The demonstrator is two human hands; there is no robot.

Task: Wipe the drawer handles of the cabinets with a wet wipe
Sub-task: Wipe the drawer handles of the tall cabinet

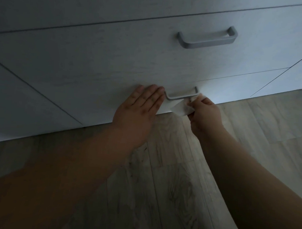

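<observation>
A white cabinet shows two drawer fronts, each with a grey bar handle. The upper handle (206,37) is untouched. At the lower handle (180,95), my right hand (205,112) grips a crumpled white wet wipe (182,108) and holds it against the handle's right end. My left hand (140,108) lies flat with straight fingers on the lower drawer front (102,87), its fingertips just left of the handle.
Neighbouring cabinet fronts (25,97) stand to the left and right, separated by thin seams. Pale wood-look floor (169,176) runs below the cabinet base. The scene is dim.
</observation>
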